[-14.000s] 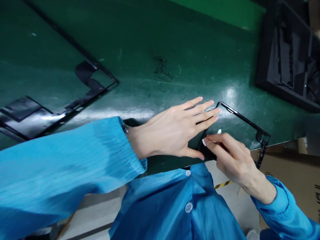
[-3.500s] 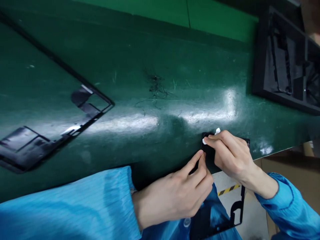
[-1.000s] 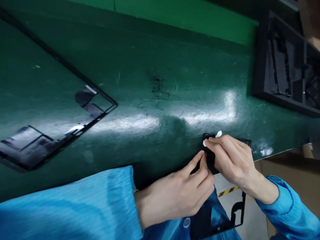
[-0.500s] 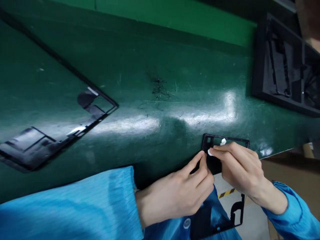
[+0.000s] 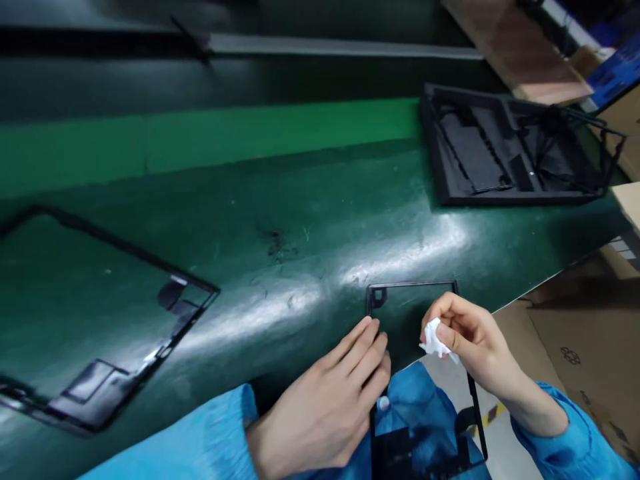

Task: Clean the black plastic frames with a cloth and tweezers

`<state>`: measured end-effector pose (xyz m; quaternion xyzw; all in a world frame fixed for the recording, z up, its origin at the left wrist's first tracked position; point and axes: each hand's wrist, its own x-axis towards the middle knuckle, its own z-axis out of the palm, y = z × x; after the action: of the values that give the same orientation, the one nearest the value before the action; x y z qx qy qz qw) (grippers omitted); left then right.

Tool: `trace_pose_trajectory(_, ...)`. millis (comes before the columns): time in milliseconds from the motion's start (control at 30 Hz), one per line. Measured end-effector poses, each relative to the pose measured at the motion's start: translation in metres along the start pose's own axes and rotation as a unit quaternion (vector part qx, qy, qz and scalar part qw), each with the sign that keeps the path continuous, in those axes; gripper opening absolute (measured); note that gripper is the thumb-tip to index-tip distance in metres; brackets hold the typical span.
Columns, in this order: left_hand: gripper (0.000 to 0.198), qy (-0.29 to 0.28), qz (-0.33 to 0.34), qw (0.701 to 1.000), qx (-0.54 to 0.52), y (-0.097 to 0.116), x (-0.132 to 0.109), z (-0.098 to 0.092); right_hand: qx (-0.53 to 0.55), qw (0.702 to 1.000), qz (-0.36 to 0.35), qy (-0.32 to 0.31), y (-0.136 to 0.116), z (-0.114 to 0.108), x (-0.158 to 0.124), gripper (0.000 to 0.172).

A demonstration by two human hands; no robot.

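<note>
A thin black plastic frame (image 5: pixel 413 285) lies partly on the green table, its near end jutting past the edge over my blue clothing. My left hand (image 5: pixel 333 393) grips the frame's left bar, fingers close together over it and the thumb hidden. Between the thumb and curled fingers of my right hand (image 5: pixel 473 340) is a crumpled white tissue (image 5: pixel 434 339). That hand is above the frame's right side, and the tissue appears apart from the bars.
Another, larger-looking black frame (image 5: pixel 120 250) lies on the table (image 5: pixel 320 193) at the left. A black foam tray (image 5: pixel 500 199) holding black frame parts stands at the back right. Dark thread-like debris (image 5: pixel 276 245) lies mid-table. Cardboard boxes (image 5: pixel 565 333) are beyond the right edge.
My right hand has lifted the tissue off the frame's upper left corner and moved right. My left fingers now lie flatter along the left bar. The view has tilted upward.
</note>
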<state>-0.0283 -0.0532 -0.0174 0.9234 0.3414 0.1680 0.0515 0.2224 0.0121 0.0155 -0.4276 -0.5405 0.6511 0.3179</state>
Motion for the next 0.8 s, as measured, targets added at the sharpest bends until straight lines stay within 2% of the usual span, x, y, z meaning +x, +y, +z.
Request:
trace_pose_trajectory(100,0.053,0.004,-0.035,0.999,-0.034,-0.006,0.001,-0.008,0.062,0.998,-0.001,-0.023,0.002,-0.002,0.000,0.027)
trace_pose_trajectory(200,0.059,-0.012,-0.045,0.997,-0.061,-0.010,0.004,-0.016,0.069,0.997,-0.008,-0.030,0.000,-0.001,-0.002,0.028)
trace_pose_trajectory(267,0.057,-0.009,-0.058,0.996,-0.064,-0.012,0.008,-0.019,0.036,0.999,-0.012,-0.023,-0.001,0.002,-0.004,0.025)
trace_pose_trajectory(333,0.046,0.013,-0.069,0.996,-0.059,-0.012,0.014,-0.019,-0.027,0.999,-0.025,-0.012,0.000,0.007,-0.006,0.019)
trace_pose_trajectory(433,0.033,0.067,-0.082,0.992,-0.069,-0.010,0.024,-0.011,-0.118,0.992,-0.050,-0.016,0.003,0.014,-0.006,0.009)
trace_pose_trajectory(500,0.029,0.089,-0.088,0.989,-0.077,-0.008,0.029,-0.003,-0.160,0.985,-0.060,-0.033,0.005,0.016,-0.006,0.008)
trace_pose_trajectory(633,0.024,0.094,-0.080,0.992,-0.034,-0.007,0.032,0.009,-0.263,0.955,-0.128,-0.041,0.002,0.008,-0.001,0.013)
trace_pose_trajectory(800,0.022,0.086,-0.063,0.994,0.016,-0.006,0.028,0.014,-0.387,0.890,-0.241,0.003,-0.008,-0.013,0.029,0.019)
